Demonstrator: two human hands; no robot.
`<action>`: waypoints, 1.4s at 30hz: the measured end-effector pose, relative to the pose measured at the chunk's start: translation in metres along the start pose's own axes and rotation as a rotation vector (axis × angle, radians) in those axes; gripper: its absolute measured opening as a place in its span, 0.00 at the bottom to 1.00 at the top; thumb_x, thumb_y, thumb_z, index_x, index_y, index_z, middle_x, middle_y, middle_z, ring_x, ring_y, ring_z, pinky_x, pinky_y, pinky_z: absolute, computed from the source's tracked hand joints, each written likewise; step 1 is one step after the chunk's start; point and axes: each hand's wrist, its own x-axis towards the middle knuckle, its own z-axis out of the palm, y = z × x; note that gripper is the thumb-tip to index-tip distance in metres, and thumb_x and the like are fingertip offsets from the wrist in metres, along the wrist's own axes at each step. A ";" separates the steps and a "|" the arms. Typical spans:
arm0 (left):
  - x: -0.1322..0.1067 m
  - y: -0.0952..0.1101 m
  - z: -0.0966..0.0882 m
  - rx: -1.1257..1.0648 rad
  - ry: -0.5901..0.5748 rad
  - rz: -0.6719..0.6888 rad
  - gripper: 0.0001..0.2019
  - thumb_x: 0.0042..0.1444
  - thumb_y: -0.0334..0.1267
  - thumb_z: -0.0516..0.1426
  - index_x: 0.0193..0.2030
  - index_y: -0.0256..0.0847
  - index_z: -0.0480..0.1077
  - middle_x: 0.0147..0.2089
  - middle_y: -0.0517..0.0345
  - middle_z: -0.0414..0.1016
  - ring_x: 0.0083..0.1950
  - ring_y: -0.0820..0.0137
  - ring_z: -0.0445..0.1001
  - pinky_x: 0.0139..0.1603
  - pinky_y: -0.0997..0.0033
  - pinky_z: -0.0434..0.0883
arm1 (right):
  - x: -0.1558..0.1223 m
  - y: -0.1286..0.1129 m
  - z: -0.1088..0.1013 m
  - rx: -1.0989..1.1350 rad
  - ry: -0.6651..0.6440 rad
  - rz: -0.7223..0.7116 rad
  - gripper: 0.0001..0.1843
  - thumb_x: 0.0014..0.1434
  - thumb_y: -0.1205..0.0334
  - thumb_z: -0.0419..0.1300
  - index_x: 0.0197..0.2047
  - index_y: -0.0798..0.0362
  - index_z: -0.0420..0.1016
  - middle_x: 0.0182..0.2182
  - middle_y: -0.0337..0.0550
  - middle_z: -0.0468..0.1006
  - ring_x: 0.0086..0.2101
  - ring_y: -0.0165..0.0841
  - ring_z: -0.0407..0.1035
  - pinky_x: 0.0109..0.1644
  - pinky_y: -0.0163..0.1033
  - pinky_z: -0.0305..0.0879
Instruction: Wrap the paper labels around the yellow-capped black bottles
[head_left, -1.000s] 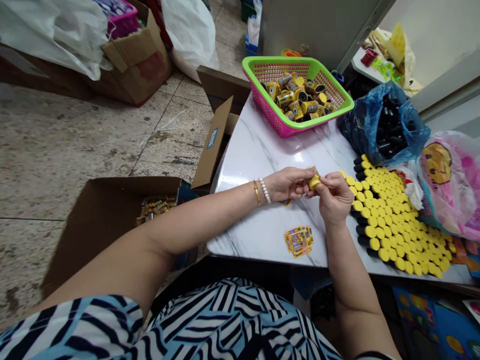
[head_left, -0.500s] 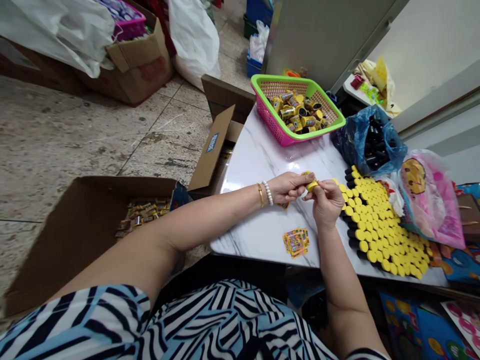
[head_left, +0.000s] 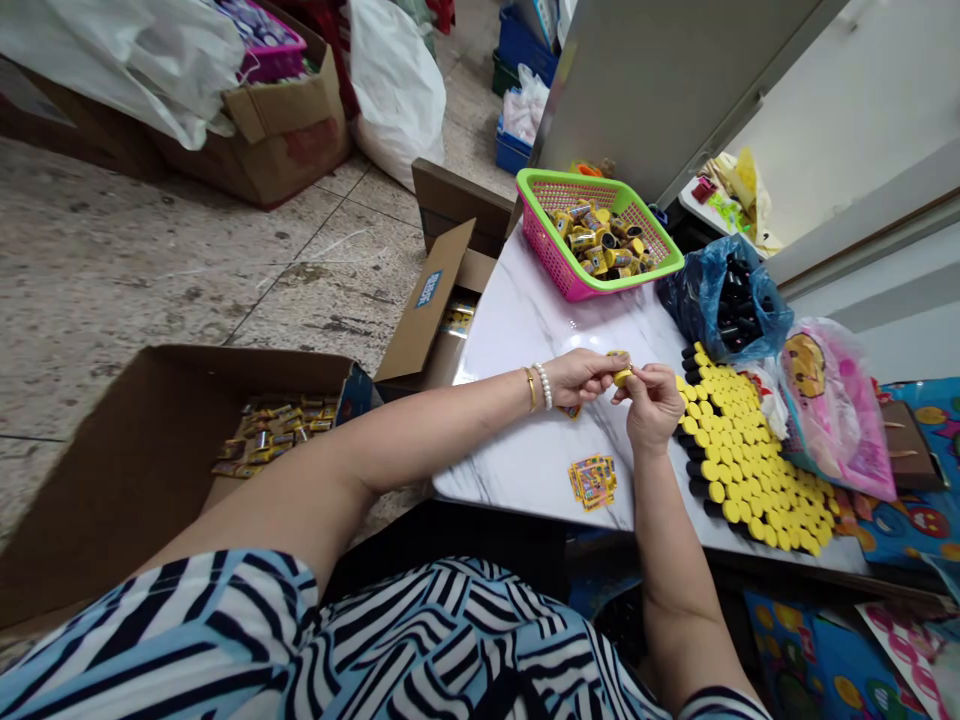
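Note:
My left hand [head_left: 581, 378], wearing a pearl bracelet, is closed on a small yellow-capped container [head_left: 621, 377]. My right hand [head_left: 652, 405] pinches at the same container from the other side; its fingertips partly hide it. Below them, a small pile of printed yellow stickers [head_left: 592, 482] lies on the marbled white table [head_left: 510, 330]. Part of another printed piece [head_left: 571, 411] shows under my left hand. Just right of my right hand stand many black containers with yellow caps [head_left: 742, 440], packed close together.
A green-rimmed pink basket [head_left: 574, 285] holds labelled containers at the table's back. Beside it are a blue bag [head_left: 686, 290] of black pieces and a pink plastic bag [head_left: 840, 410]. Open cardboard boxes [head_left: 112, 470] with labelled containers stand at the left, one against the table.
The view has shifted slightly. Both hands stay together on the small yellow-capped container, with only slight finger movement.

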 end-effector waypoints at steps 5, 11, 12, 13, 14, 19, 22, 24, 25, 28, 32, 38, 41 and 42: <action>0.000 0.000 0.001 0.042 0.039 -0.021 0.20 0.64 0.47 0.63 0.27 0.36 0.66 0.17 0.67 0.63 0.12 0.85 0.49 0.11 0.82 0.46 | 0.002 0.000 -0.004 -0.073 -0.066 0.006 0.06 0.59 0.62 0.70 0.40 0.48 0.79 0.41 0.34 0.70 0.24 0.22 0.73 0.25 0.35 0.76; 0.005 -0.003 -0.002 0.068 0.056 -0.028 0.20 0.62 0.50 0.65 0.30 0.35 0.68 0.18 0.67 0.64 0.12 0.85 0.50 0.12 0.82 0.45 | 0.002 -0.002 -0.004 -0.149 -0.015 -0.006 0.08 0.60 0.58 0.69 0.37 0.51 0.76 0.39 0.34 0.69 0.22 0.21 0.71 0.24 0.34 0.73; 0.006 -0.003 -0.003 0.084 0.074 -0.025 0.22 0.60 0.52 0.66 0.29 0.35 0.68 0.17 0.68 0.63 0.12 0.85 0.50 0.12 0.82 0.45 | 0.002 -0.003 -0.003 -0.171 -0.016 -0.017 0.08 0.61 0.58 0.69 0.37 0.51 0.76 0.39 0.34 0.69 0.22 0.21 0.70 0.24 0.33 0.73; 0.006 -0.004 -0.003 0.097 0.083 -0.020 0.23 0.58 0.54 0.67 0.29 0.36 0.67 0.17 0.68 0.63 0.13 0.85 0.49 0.12 0.82 0.45 | 0.001 -0.003 -0.002 -0.190 -0.022 -0.026 0.08 0.61 0.58 0.69 0.38 0.51 0.76 0.39 0.35 0.70 0.22 0.21 0.70 0.24 0.33 0.73; 0.006 -0.004 -0.004 0.108 0.088 -0.016 0.25 0.56 0.56 0.67 0.28 0.36 0.66 0.17 0.68 0.62 0.13 0.85 0.49 0.12 0.82 0.45 | 0.001 -0.004 -0.001 -0.204 -0.031 -0.035 0.08 0.61 0.57 0.69 0.39 0.51 0.76 0.41 0.36 0.70 0.23 0.22 0.71 0.24 0.34 0.74; 0.003 -0.003 -0.004 0.085 0.068 -0.013 0.26 0.61 0.58 0.63 0.27 0.37 0.65 0.17 0.67 0.62 0.12 0.84 0.49 0.12 0.82 0.45 | -0.001 -0.006 0.002 -0.233 -0.070 -0.095 0.06 0.60 0.60 0.70 0.41 0.48 0.81 0.41 0.37 0.71 0.28 0.25 0.72 0.26 0.36 0.77; 0.002 -0.002 -0.003 0.072 0.078 -0.032 0.24 0.62 0.57 0.62 0.29 0.37 0.67 0.17 0.68 0.61 0.12 0.85 0.47 0.12 0.82 0.43 | -0.003 -0.006 0.003 -0.255 -0.058 -0.139 0.03 0.60 0.62 0.70 0.38 0.48 0.80 0.40 0.36 0.70 0.27 0.26 0.72 0.28 0.38 0.79; 0.002 -0.002 -0.004 0.074 0.100 -0.041 0.25 0.60 0.57 0.64 0.28 0.37 0.66 0.17 0.68 0.61 0.12 0.85 0.47 0.12 0.82 0.43 | -0.004 -0.006 0.004 -0.272 -0.048 -0.158 0.03 0.60 0.62 0.69 0.38 0.48 0.80 0.40 0.36 0.71 0.27 0.26 0.72 0.28 0.39 0.79; 0.002 -0.003 -0.004 0.072 0.106 -0.041 0.25 0.59 0.58 0.65 0.28 0.37 0.66 0.17 0.68 0.60 0.12 0.85 0.47 0.12 0.82 0.43 | -0.004 -0.005 0.005 -0.278 -0.041 -0.159 0.03 0.60 0.62 0.69 0.38 0.48 0.79 0.40 0.36 0.71 0.27 0.26 0.72 0.28 0.39 0.79; 0.001 -0.001 -0.005 0.060 0.096 -0.030 0.25 0.60 0.59 0.64 0.29 0.37 0.67 0.17 0.68 0.61 0.13 0.85 0.47 0.13 0.82 0.44 | -0.003 -0.002 0.008 -0.262 -0.028 -0.114 0.06 0.60 0.60 0.69 0.39 0.49 0.76 0.40 0.36 0.71 0.27 0.26 0.73 0.29 0.38 0.78; -0.003 0.004 -0.004 0.076 0.101 0.007 0.23 0.63 0.56 0.62 0.31 0.37 0.67 0.17 0.68 0.62 0.13 0.84 0.48 0.14 0.82 0.45 | 0.000 -0.001 0.013 -0.207 -0.076 0.006 0.14 0.61 0.57 0.68 0.49 0.49 0.74 0.42 0.38 0.76 0.28 0.26 0.75 0.31 0.37 0.79; -0.008 0.013 -0.004 0.161 0.119 0.076 0.31 0.61 0.70 0.55 0.33 0.38 0.68 0.17 0.65 0.64 0.13 0.81 0.50 0.15 0.79 0.46 | 0.030 -0.017 0.025 -0.397 -0.214 0.111 0.21 0.58 0.47 0.69 0.49 0.51 0.78 0.41 0.41 0.80 0.28 0.30 0.76 0.27 0.36 0.76; -0.010 0.020 -0.006 0.252 0.190 0.146 0.33 0.61 0.72 0.51 0.38 0.38 0.70 0.19 0.62 0.68 0.14 0.78 0.57 0.16 0.78 0.51 | 0.073 -0.027 0.038 -0.587 -0.220 0.079 0.21 0.58 0.44 0.68 0.45 0.52 0.79 0.34 0.41 0.82 0.27 0.32 0.76 0.32 0.39 0.76; -0.010 0.023 -0.007 0.282 0.230 0.182 0.33 0.62 0.72 0.50 0.41 0.38 0.71 0.20 0.62 0.69 0.14 0.78 0.58 0.17 0.78 0.52 | 0.092 -0.028 0.043 -0.644 -0.179 0.031 0.21 0.58 0.43 0.68 0.45 0.52 0.79 0.35 0.43 0.83 0.29 0.34 0.77 0.37 0.40 0.77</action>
